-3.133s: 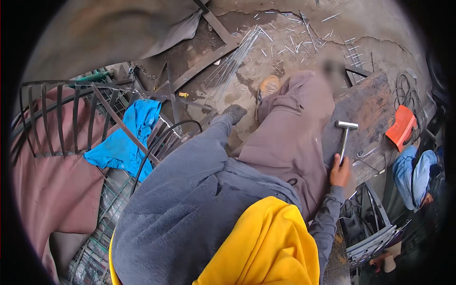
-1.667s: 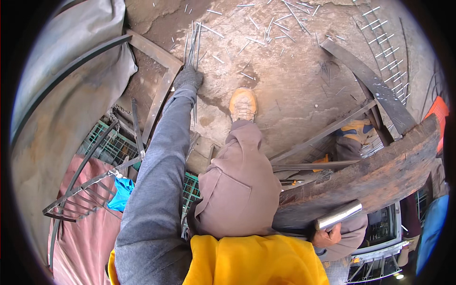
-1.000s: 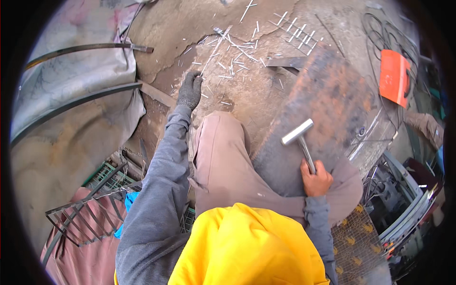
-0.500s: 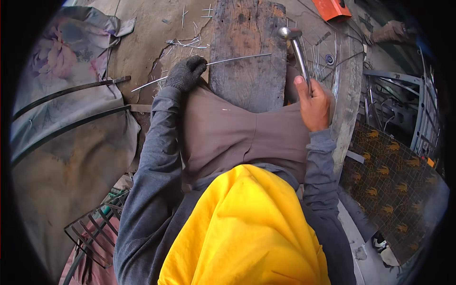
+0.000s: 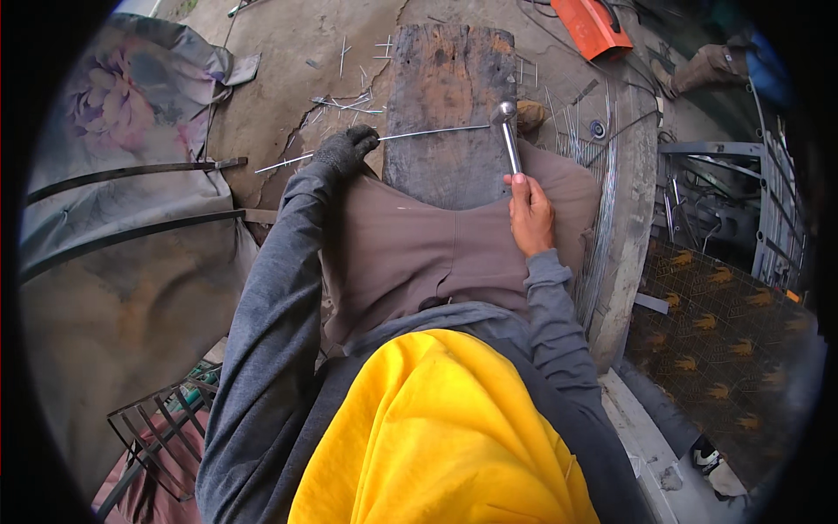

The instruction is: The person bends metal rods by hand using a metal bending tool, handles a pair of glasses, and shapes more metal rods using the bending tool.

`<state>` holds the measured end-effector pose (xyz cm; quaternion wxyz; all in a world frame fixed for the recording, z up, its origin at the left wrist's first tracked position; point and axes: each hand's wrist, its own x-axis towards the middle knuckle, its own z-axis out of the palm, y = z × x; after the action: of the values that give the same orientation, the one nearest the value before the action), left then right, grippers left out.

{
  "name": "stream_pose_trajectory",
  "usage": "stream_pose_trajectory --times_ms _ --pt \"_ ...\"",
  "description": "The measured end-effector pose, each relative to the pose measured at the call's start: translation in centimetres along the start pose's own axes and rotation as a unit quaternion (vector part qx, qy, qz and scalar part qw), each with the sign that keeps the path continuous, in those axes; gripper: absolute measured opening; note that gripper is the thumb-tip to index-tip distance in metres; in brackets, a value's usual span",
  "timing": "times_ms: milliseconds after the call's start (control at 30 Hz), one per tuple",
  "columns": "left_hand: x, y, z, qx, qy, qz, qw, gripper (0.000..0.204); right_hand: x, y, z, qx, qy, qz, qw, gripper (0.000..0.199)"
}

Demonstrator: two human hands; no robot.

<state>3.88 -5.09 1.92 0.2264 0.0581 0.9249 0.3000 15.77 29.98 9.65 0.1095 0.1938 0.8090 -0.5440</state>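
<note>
We observed a silver hammer (image 5: 511,147), silver rod (image 5: 436,132), dark-grey glove (image 5: 339,154), orange-mottled brown counter (image 5: 449,79), yellow garment (image 5: 436,437) and purple-flowered grey sheet (image 5: 109,100).

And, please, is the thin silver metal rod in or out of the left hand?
In: the dark grey gloved left hand grips the rod, which emerges on both sides.

The far half of the worktop (image 5: 449,70) offers open room from left edge to right. Across the middle, a thin rod (image 5: 436,133) bars the way, with the left grip (image 5: 343,153) at the left edge and a hammer (image 5: 510,144) over the right. Nearer, a pocket of bare wood is closed off by trouser legs (image 5: 410,244). A tan boot (image 5: 531,115) crowds the right edge.
</note>
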Motion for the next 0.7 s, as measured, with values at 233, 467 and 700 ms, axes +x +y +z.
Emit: stream_pose_trajectory --times_ms 233,467,700 --pt "1.2 -1.2 -0.1 -0.045 -0.065 0.009 0.997 0.039 0.2 -2.2 1.4 0.031 0.063 -0.09 0.993 0.045" --pt "2.2 -1.8 0.8 -0.095 -0.074 0.0 0.993 0.037 2.1 2.5 2.1 -0.093 0.047 -0.051 0.993 0.045" --pt "2.3 -2.7 1.1 -0.063 -0.034 0.021 0.997 0.042 1.2 0.0 2.8 -0.064 0.087 -0.117 0.987 0.046"
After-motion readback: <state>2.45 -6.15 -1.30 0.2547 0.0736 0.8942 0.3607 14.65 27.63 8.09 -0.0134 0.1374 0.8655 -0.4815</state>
